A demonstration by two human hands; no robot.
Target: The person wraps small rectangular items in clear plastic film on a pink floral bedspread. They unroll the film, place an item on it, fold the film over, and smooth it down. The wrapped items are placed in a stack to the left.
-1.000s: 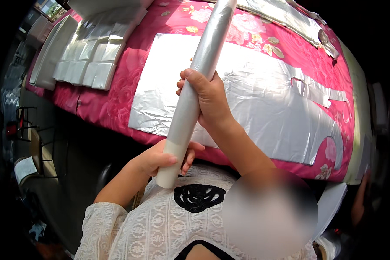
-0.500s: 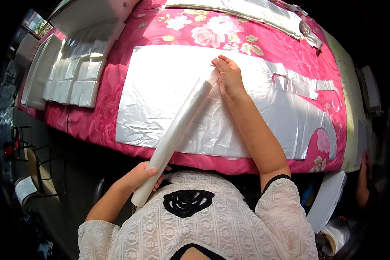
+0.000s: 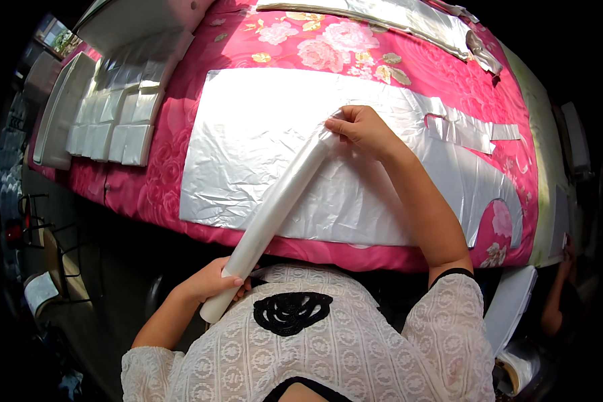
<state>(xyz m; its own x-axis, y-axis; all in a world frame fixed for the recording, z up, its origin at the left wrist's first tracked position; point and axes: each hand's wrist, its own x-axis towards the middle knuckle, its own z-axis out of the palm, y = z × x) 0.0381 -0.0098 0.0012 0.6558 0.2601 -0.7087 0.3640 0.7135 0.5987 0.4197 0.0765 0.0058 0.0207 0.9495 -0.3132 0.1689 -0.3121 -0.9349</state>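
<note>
At the far left, rows of small, white, plastic-wrapped packets (image 3: 117, 120) stand on the bench, which is covered with a pink, rose-patterned cloth (image 3: 154, 181). Next comes the left hand (image 3: 212, 280), its grip closed around the lower end of a long, whitish, cylindrical roll of plastic film (image 3: 268, 218). The roll slants up to the right—over a flat, creased, silvery-white plastic sheet (image 3: 238, 114) on the cloth. At its upper end the right hand (image 3: 362, 130) has its grip pinched, thumb against fingers—on the film's edge. Farther right lie narrow, silvery cut strips (image 3: 465, 134).
</note>
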